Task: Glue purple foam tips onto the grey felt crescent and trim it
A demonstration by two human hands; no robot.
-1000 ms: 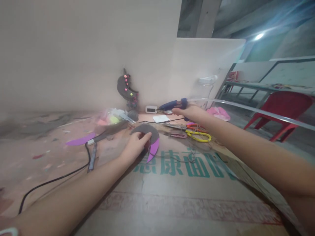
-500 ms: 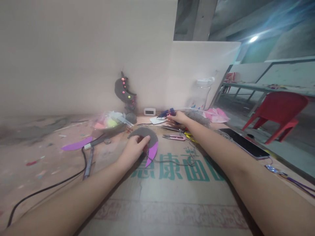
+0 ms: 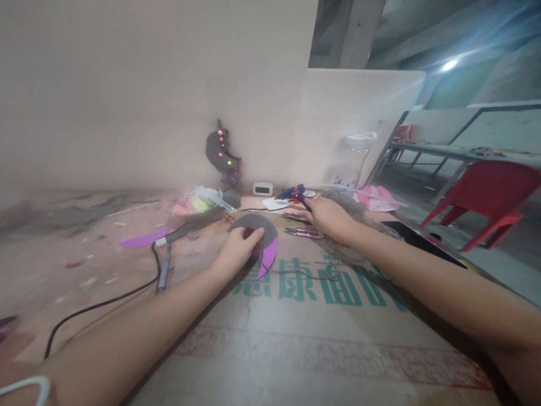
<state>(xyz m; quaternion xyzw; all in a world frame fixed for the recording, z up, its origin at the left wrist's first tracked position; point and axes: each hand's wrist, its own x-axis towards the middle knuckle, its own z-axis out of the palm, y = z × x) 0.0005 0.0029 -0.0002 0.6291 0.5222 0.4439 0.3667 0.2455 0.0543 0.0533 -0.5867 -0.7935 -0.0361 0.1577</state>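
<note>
My left hand pinches a crescent, purple at its lower tip and wrapped in grey yarn along its upper part. A loose strand of grey yarn trails from it to the right across the printed cardboard. At the back, my right hand has its fingers apart by the handle of a dark blue glue gun with a small red light. The gun lies by a white piece of paper. Below my right hand are pink thread snips. Blur hides the fingertips' exact contact.
A second purple crescent, a pen-like marker and a black cable lie left. Behind stand a bowl of colourful pieces, a small digital clock and a clear bottle. A decorated grey crescent stands against the wall.
My right hand has drawn back a little to the right from the glue gun, its fingers looser. My left hand keeps the crescent in place; the view has shifted slightly.
</note>
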